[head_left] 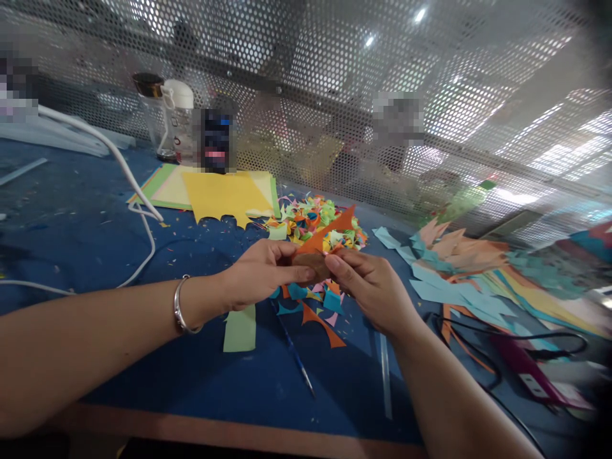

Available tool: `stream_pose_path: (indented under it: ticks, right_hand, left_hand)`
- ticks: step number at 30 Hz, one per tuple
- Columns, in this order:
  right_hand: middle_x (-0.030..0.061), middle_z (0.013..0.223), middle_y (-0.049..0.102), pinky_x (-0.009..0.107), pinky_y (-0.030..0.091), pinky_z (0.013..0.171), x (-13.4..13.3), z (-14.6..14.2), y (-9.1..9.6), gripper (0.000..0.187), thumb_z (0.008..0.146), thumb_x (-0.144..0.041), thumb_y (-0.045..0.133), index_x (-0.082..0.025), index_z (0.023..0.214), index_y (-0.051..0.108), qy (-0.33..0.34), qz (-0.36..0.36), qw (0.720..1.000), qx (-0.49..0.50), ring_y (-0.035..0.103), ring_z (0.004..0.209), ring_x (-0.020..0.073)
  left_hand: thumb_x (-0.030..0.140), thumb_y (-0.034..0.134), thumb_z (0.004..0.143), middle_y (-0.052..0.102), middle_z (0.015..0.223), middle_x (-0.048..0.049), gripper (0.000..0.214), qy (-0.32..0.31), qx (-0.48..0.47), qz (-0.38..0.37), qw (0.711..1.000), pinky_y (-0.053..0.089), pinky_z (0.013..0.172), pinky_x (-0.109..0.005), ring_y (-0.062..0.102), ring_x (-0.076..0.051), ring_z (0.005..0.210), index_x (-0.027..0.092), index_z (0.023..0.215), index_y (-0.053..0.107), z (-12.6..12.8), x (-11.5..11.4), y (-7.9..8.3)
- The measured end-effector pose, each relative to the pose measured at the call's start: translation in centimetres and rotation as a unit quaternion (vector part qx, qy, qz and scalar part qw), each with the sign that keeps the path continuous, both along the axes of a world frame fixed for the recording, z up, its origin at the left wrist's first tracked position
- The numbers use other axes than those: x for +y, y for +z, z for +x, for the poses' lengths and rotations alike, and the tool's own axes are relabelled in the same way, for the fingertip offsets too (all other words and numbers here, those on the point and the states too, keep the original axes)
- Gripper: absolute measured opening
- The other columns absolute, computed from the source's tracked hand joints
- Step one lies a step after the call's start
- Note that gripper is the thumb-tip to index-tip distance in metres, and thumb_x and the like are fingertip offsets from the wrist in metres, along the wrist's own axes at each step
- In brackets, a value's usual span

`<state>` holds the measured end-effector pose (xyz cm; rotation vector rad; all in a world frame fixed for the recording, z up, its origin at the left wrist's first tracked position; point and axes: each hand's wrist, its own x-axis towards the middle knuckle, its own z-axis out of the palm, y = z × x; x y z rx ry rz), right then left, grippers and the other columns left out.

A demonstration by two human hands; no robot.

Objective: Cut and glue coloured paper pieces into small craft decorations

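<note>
My left hand (262, 273), with a silver bangle at the wrist, is closed on a brown rounded flat piece (306, 260), its thumb lying across the front. Orange paper (329, 231) with a pointed end rises behind that piece. My right hand (366, 280) pinches the orange paper along its lower right edge, close to the brown piece. Whether the brown piece is card or another material I cannot tell. Behind and under the hands lies a pile of colourful paper scraps (313, 213). A curved orange offcut (321, 324) rests on the blue table in front.
Yellow paper (217, 194) with a scalloped edge tops a stack at the back. Two bottles (179, 121) stand by a perforated screen (310, 64). A blue pen (297, 357), a green paper strip (240, 330), a white cable (108, 143) and a purple power strip (535, 370) lie around.
</note>
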<state>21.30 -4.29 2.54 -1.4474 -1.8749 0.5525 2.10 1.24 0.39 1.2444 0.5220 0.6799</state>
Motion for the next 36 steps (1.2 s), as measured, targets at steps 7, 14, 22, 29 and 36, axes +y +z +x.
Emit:
stream_pose_path:
  ticks: [7, 14, 22, 29, 36]
  right_hand:
    - [-0.0038, 0.058, 0.037, 0.026, 0.028, 0.05, 0.1, 0.3, -0.3, 0.048, 0.093, -0.058, 0.049, -0.02, 0.064, 0.054, -0.005, -0.02, 1.0, 0.022, 0.032, 0.053, 0.0106]
    - [-0.0026, 0.062, 0.042, 0.026, 0.033, 0.054, 0.1, 0.4, -0.2, 0.046, 0.094, -0.054, 0.051, -0.02, 0.063, 0.054, 0.015, -0.025, 0.999, 0.04, 0.038, 0.057, 0.0113]
    - [-0.0022, 0.061, 0.045, 0.026, 0.033, 0.054, 0.0, 0.7, -0.2, 0.045, 0.093, -0.054, 0.053, -0.019, 0.065, 0.056, 0.002, -0.05, 0.998, 0.035, 0.04, 0.057, 0.0115]
    - [-0.0023, 0.061, 0.05, 0.026, 0.035, 0.056, 0.2, 0.6, 0.0, 0.043, 0.093, -0.054, 0.052, -0.019, 0.068, 0.061, 0.021, -0.045, 0.999, 0.014, 0.045, 0.057, 0.0119]
    - [-0.0026, 0.059, 0.051, 0.025, 0.036, 0.055, 0.1, 0.6, 0.2, 0.042, 0.094, -0.052, 0.052, -0.02, 0.067, 0.06, 0.031, -0.054, 0.998, 0.0, 0.045, 0.056, 0.0116]
  left_hand:
    - [0.019, 0.08, 0.066, 0.069, 0.074, -0.0008, 0.019, 0.052, 0.01, 0.002, 0.999, 0.047, 0.066, -0.023, 0.061, -0.01, 0.067, 0.012, 0.081, 0.071, 0.0, 0.1, 0.2]
    - [0.017, 0.077, 0.069, 0.072, 0.078, -0.0022, 0.015, 0.028, 0.014, 0.012, 0.999, 0.048, 0.071, -0.024, 0.063, -0.011, 0.071, 0.013, 0.084, 0.074, -0.2, 0.4, 0.5]
    - [0.015, 0.074, 0.071, 0.072, 0.079, -0.0019, 0.012, -0.005, 0.036, 0.053, 0.998, 0.047, 0.07, -0.022, 0.062, -0.01, 0.072, 0.013, 0.083, 0.076, -0.5, 0.7, 1.0]
    - [0.015, 0.073, 0.069, 0.071, 0.078, -0.0023, 0.014, -0.001, 0.057, 0.071, 0.996, 0.048, 0.073, -0.025, 0.063, -0.012, 0.073, 0.012, 0.083, 0.075, -0.6, 0.9, 1.0]
    - [0.012, 0.07, 0.071, 0.071, 0.075, 0.0, 0.015, -0.036, 0.058, 0.066, 0.995, 0.048, 0.072, -0.021, 0.062, -0.009, 0.071, 0.013, 0.084, 0.076, -0.8, 1.0, 0.9]
